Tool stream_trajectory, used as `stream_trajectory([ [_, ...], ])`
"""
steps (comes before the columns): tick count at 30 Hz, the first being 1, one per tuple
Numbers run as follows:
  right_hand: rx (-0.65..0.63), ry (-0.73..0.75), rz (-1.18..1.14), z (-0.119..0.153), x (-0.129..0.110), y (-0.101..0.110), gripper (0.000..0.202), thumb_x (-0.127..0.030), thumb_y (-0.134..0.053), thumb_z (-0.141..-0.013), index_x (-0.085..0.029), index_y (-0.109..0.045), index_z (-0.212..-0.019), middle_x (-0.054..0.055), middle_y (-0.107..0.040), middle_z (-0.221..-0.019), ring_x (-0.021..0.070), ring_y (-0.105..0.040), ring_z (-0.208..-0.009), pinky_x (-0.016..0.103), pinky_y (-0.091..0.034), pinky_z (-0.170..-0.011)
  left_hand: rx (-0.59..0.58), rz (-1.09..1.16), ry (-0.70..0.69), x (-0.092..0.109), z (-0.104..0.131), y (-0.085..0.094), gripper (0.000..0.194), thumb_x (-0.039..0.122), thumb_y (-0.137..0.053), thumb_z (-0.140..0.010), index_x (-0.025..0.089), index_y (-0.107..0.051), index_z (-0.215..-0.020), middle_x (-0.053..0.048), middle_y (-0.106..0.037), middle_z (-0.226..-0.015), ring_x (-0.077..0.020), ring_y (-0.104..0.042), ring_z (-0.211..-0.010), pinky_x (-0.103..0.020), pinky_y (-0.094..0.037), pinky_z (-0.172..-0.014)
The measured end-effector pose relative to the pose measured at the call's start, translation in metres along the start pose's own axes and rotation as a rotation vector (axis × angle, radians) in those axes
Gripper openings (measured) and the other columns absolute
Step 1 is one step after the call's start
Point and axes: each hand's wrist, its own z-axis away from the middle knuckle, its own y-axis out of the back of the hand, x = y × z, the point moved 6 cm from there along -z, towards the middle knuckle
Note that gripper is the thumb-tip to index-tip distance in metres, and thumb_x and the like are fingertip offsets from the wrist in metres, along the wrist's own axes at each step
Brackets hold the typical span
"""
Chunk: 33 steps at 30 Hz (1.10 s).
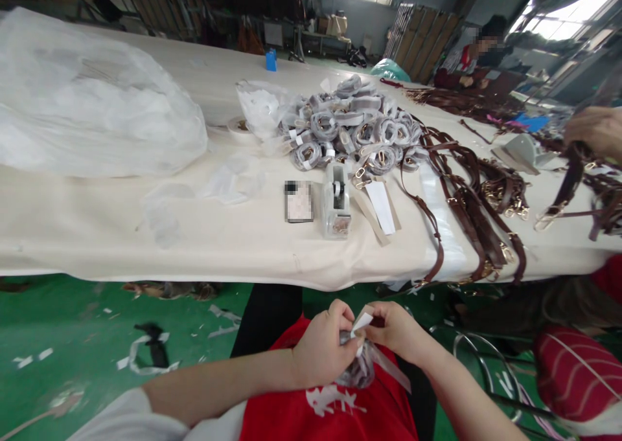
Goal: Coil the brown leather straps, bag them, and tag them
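Observation:
Over my lap, below the table's front edge, my left hand grips a rolled strap bundle in clear wrap. My right hand pinches a small white strip of tape against the top of that bundle. Both hands touch each other around it. On the table ahead stands a clear tape dispenser, and behind it lies a heap of several similar wrapped strap rolls.
A phone lies left of the dispenser. Brown leather straps with gold buckles drape over the table's right edge. A big clear plastic bag fills the left. Another person's hand works at the far right; a red stool stands beside me.

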Motion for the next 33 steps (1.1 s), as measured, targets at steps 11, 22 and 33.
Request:
stream_trajectory([
  [11, 0.09, 0.064, 0.334, 0.01, -0.04, 0.004, 0.014, -0.011, -0.064, -0.078, -0.019, -0.066, -0.066, -0.001, -0.064, -0.066, 0.0153, -0.057, -0.063, 0.024, -0.039, -0.057, -0.108, 0.061, -0.054, -0.007, -0.002, 0.005, 0.024, 0.012, -0.058, -0.074, 0.018, -0.054, -0.097, -0.002, -0.072, -0.081, -0.0177, -0.064, -0.072, -0.028, -0.044, -0.068],
  [22, 0.281, 0.595, 0.763, 0.044, -0.055, -0.043, 0.047, 0.0, -0.042, -0.09, -0.021, -0.067, -0.124, 0.008, -0.075, -0.109, 0.0241, -0.069, -0.102, 0.037, -0.06, -0.093, -0.208, 0.452, 0.198, -0.037, 0.006, 0.012, 0.024, 0.02, -0.052, -0.08, 0.016, -0.064, -0.102, -0.002, -0.067, -0.092, -0.0151, -0.061, -0.082, -0.026, -0.046, -0.073],
  [33, 0.243, 0.593, 0.744, 0.038, -0.05, -0.044, 0.043, -0.008, -0.053, -0.09, -0.02, -0.062, -0.13, 0.009, -0.069, -0.128, 0.0271, -0.062, -0.12, 0.041, -0.056, -0.102, -0.09, 0.655, 0.401, -0.061, 0.001, 0.001, 0.063, 0.074, -0.067, -0.069, 0.012, -0.064, -0.078, 0.002, -0.056, -0.061, -0.0105, -0.049, -0.054, -0.024, -0.038, -0.054],
])
